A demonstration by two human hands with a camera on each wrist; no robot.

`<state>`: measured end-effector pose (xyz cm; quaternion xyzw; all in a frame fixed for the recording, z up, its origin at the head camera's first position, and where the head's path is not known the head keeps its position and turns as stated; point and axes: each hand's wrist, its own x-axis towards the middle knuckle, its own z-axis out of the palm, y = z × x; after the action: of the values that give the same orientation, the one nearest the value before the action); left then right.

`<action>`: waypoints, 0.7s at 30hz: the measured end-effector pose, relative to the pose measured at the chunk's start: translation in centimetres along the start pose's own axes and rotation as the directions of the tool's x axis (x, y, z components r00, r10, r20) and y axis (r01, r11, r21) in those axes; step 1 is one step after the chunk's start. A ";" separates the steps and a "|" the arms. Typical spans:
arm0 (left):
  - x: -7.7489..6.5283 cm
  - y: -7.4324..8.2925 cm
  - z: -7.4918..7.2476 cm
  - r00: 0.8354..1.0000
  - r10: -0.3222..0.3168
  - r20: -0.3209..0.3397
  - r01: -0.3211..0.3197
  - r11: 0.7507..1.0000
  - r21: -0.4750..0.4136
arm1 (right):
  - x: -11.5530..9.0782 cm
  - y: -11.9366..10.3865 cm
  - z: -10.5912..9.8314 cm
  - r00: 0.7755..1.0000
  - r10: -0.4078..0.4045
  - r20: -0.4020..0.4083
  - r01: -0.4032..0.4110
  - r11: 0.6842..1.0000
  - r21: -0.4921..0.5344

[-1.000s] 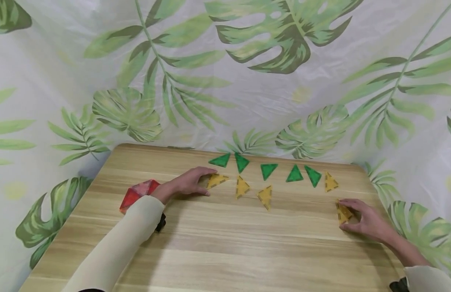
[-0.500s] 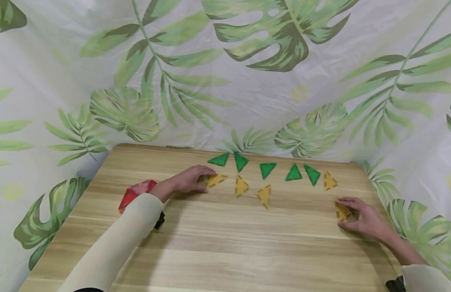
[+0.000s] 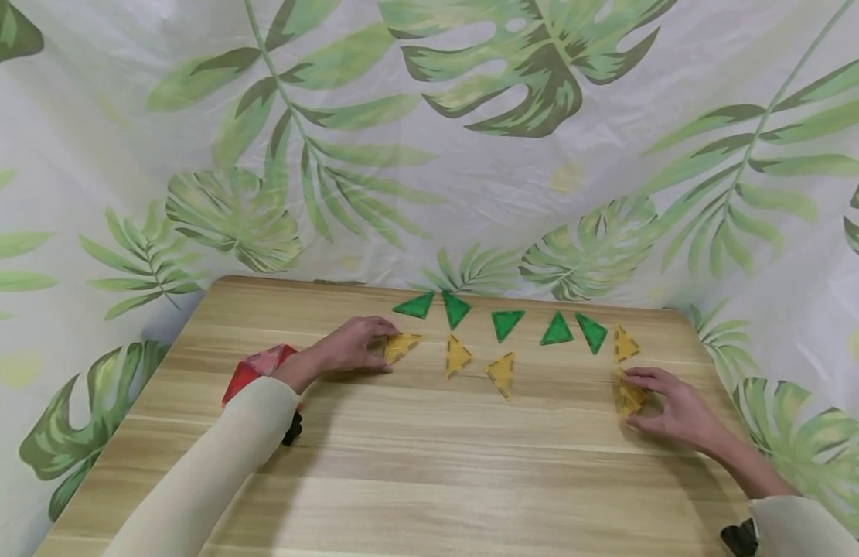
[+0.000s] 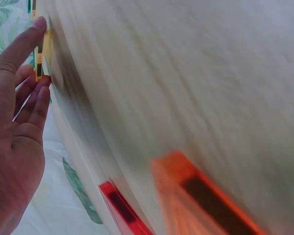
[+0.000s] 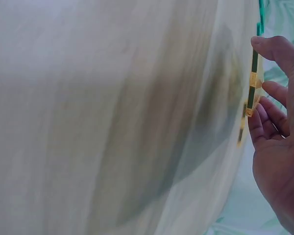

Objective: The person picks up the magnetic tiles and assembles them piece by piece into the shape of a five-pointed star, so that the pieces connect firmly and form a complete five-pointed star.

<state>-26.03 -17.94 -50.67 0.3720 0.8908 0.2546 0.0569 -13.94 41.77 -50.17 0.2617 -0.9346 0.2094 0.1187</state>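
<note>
Five green tiles [image 3: 507, 325] lay along the table's [image 3: 401, 480] far edge, seemingly finished; the yellows looked incomplete. Three yellow tiles [image 3: 458, 357] lay free; the left hand [image 3: 352, 346] pinched the leftmost yellow [image 3: 400, 346], the right hand [image 3: 673, 408] the nearer yellow [image 3: 632, 397] toward the right edge.

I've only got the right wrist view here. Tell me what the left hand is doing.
Observer: The left hand grips a yellow triangular tile between thumb and fingers.
Operator: Noted. Now give me whatever lies farthest from the person.
Observer: Five green triangular tiles, spread out near the far edge of the table.
Operator: Last, cover the person's left side.
Observer: Red tiles lie there, partly hidden by the left sleeve.
</note>
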 end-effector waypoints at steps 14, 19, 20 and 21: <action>-2.9 0.6 -1.2 0.993 -0.049 -0.105 0.047 0.999 -0.027 | 4.6 -5.5 1.2 0.995 -0.082 0.065 0.073 0.990 0.122; -4.4 1.2 -1.6 0.990 -0.066 -0.123 0.063 0.998 -0.030 | 6.2 -7.9 2.5 0.988 -0.105 0.110 0.084 0.979 0.185; -4.7 1.3 -1.7 0.990 -0.069 -0.126 0.065 0.997 -0.032 | 6.6 -8.4 2.9 0.986 -0.117 0.115 0.092 0.975 0.200; -5.0 1.4 -1.7 0.989 -0.075 -0.126 0.071 0.997 -0.035 | 6.9 -9.0 3.2 0.985 -0.125 0.122 0.097 0.972 0.212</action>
<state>-22.05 -21.24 -48.91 0.3211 0.9017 0.2891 0.0149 -15.21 30.28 -47.73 0.3381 -0.8977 0.2798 0.0393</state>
